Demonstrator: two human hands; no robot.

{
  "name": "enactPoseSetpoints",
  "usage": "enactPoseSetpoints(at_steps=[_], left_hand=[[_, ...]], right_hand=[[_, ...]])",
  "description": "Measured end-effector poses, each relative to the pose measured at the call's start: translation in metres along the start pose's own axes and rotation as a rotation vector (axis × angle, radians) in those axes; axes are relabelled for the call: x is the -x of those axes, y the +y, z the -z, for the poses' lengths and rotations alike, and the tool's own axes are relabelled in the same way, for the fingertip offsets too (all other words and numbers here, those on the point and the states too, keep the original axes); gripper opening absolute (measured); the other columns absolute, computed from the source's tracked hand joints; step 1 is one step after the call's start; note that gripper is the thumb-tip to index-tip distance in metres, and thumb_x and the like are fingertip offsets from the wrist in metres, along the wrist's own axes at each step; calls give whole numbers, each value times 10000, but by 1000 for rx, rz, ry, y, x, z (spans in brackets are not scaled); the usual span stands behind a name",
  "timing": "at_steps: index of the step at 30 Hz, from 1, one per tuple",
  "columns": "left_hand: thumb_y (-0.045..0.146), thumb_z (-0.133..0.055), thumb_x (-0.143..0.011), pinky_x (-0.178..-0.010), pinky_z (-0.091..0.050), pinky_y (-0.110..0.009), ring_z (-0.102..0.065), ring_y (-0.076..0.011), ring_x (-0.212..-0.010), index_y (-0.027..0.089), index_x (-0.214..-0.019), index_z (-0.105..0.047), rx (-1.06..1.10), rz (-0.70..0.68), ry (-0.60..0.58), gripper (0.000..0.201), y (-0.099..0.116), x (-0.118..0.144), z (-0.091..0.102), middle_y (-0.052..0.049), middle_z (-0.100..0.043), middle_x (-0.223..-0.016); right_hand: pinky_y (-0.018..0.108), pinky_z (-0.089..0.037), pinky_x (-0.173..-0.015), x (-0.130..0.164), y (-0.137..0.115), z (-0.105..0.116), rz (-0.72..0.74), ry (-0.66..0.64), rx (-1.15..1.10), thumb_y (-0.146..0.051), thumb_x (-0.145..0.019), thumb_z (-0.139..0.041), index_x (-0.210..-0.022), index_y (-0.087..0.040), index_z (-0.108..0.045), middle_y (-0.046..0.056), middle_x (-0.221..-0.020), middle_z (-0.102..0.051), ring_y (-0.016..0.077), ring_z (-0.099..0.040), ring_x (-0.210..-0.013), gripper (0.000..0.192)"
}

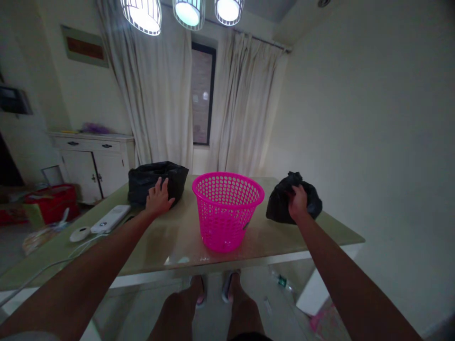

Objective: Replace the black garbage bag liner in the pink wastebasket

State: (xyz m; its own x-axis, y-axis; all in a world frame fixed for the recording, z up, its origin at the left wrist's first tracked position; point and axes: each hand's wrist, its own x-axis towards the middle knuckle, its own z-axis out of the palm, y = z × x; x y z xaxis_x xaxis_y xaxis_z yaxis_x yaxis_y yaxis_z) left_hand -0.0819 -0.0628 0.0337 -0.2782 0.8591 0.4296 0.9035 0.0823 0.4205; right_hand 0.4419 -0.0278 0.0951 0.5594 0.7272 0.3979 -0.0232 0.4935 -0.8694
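A bright pink plastic basket (223, 227) with a perforated wall stands upright in the middle of the table. To its left sits a black plastic bag (140, 184), wide and boxy in shape. My left hand (159, 198) is in front of that bag with its fingers spread; whether it touches the plastic I cannot tell. On the right side of the table rests a second black plastic bag (279, 206), bunched at the top. My right hand (298, 201) is closed on its upper part, the fingertips partly hidden in the folds. What either bag contains is hidden.
The green-topped table (170, 246) ends just before my legs. At its left lie a white power strip (111, 219), a round white object (80, 234) and a cable (46, 267). A plastic bottle (282, 281) lies on the floor. Behind are curtains and a white cabinet (80, 170).
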Motion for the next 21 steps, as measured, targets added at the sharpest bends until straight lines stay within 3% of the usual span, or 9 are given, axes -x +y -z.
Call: enactPoseSetpoints(at_steps=[2, 4, 6, 8, 11, 13, 17, 19, 21], left_hand=[[432, -651, -878, -1161, -400, -717, -357, -538, -1542, 194, -1741, -221, -123, -32, -44, 993, -3, -7, 0, -238, -259, -1800], [421, -645, -871, -1144, -407, -702, -429, -517, -1494, 189, -1723, -296, -221, -74, -98, 949, -6, -13, -1, -253, -480, -1673], [368, -633, -857, -1127, -414, -676, -500, -489, -1429, 203, -1619, -498, -309, -103, -130, 791, -9, -16, -3, -237, -652, -1492], [315, -585, -870, -1114, -417, -650, -541, -461, -1378, 242, -1365, -719, -366, -111, -134, 519, -11, -18, -3, -205, -727, -1357], [288, -492, -930, -1099, -407, -652, -569, -444, -1324, 254, -999, -797, -335, -96, -70, 315, -13, -25, 3, -179, -749, -1267], [300, -513, -934, -1099, -403, -649, -603, -421, -1261, 251, -917, -767, -205, -42, 14, 259, -12, -33, 13, -147, -768, -1186], [334, -534, -968, -1091, -440, -600, -664, -345, -1082, 230, -968, -705, -32, 123, 168, 201, -4, -58, 44, -82, -764, -977], [335, -497, -1010, -1050, -481, -558, -667, -324, -1030, 192, -1039, -689, 0, 210, 261, 241, 4, -74, 64, -107, -763, -1008], [305, -464, -1041, -1017, -511, -484, -662, -289, -1019, 141, -1117, -673, 52, 280, 372, 277, 13, -91, 86, -150, -765, -1123]], right_hand=[[414, -638, -919, 14, 23, 17, -56, -141, 255, -415, -812, -525, -947, -283, -487, 83, -1024, -706, 264, -743, -998, 192], [462, -621, -977, 33, 45, 35, -52, -237, 680, -491, -893, -447, -980, -298, -518, 129, -1082, -734, 323, -755, -1096, 223], [578, -570, -1048, 55, 64, 52, -57, -259, 880, -532, -885, -488, -1041, -291, -573, 191, -1106, -736, 429, -733, -1165, 300], [650, -511, -1099, 77, 78, 63, -13, -271, 993, -508, -869, -532, -1174, -256, -619, 255, -1209, -714, 501, -677, -1257, 405], [610, -536, -1071, 99, 92, 65, 175, -316, 1289, -408, -925, -496, -1347, -233, -635, 271, -1350, -672, 466, -616, -1360, 478], [576, -573, -996, 103, 97, 59, 258, -324, 1455, -343, -979, -443, -1405, -214, -628, 253, -1352, -678, 426, -617, -1357, 483], [571, -569, -992, 98, 106, 48, 256, -185, 1496, -317, -1031, -424, -1629, -75, -415, 296, -1454, -619, 417, -566, -1412, 646], [564, -556, -1025, 96, 111, 46, 269, -137, 1473, -349, -1045, -435, -1711, -50, -247, 311, -1554, -546, 406, -514, -1479, 754], [561, -536, -1063, 95, 116, 48, 287, -155, 1464, -362, -1053, -435, -1735, -57, -184, 295, -1618, -496, 390, -471, -1526, 788]])
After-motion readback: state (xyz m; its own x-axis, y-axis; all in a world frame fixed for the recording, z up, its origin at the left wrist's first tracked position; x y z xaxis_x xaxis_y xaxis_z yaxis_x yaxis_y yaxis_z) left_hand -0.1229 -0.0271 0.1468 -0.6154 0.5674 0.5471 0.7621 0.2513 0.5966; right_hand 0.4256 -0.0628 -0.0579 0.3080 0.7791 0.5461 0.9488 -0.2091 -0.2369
